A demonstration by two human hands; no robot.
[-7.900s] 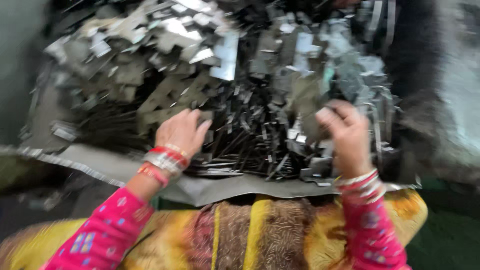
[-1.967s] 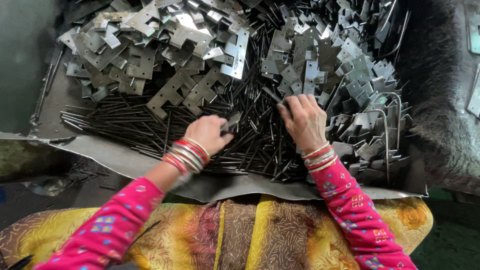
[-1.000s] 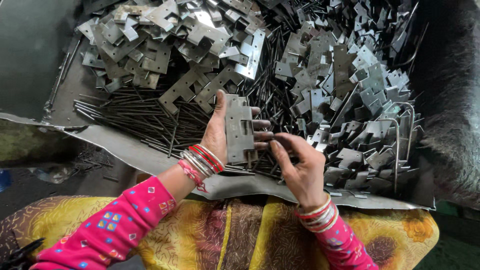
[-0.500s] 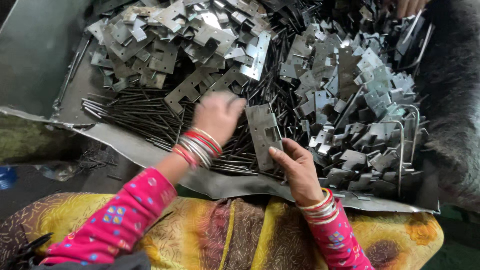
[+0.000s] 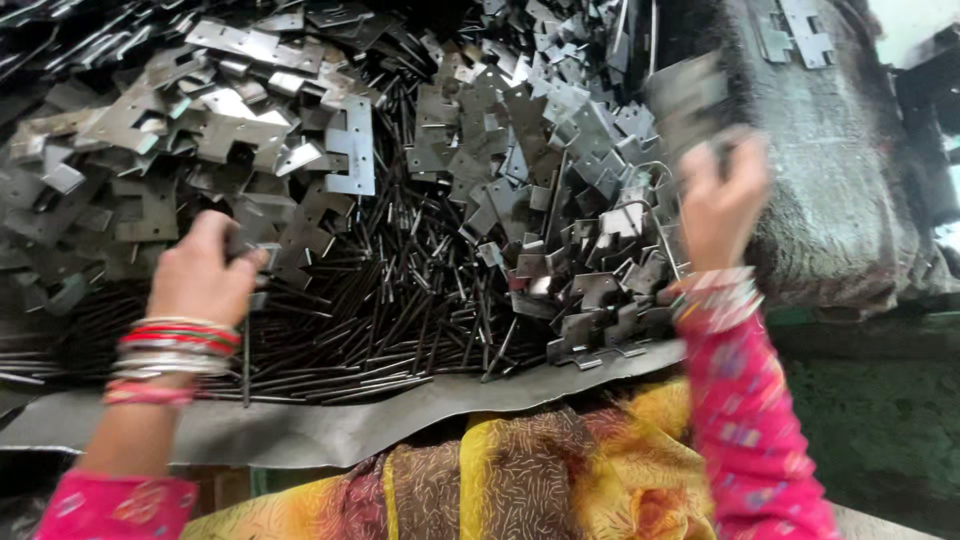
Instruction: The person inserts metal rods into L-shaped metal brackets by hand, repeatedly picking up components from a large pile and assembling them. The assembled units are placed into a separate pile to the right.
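Note:
A heap of grey metal hinge leaves [image 5: 300, 150] and thin dark metal pins [image 5: 400, 310] covers a grey sheet [image 5: 330, 430] in front of me. My left hand [image 5: 205, 275] rests low on the left among the leaves and pins, fingers curled around a dark piece, with a thin pin hanging below it. My right hand [image 5: 720, 195], blurred, is raised at the right and grips an assembled metal hinge [image 5: 685, 95] above the pile. Both wrists carry bangles above pink sleeves.
A dark, rough grey surface [image 5: 830, 180] rises at the right, with a couple of finished hinges [image 5: 795, 30] lying at its top. My lap in yellow and brown patterned cloth [image 5: 540, 480] lies under the sheet's near edge.
My right hand has lifted the hinge from the middle of the pile up and to the right. My left hand has moved left and down onto the leaves and pins.

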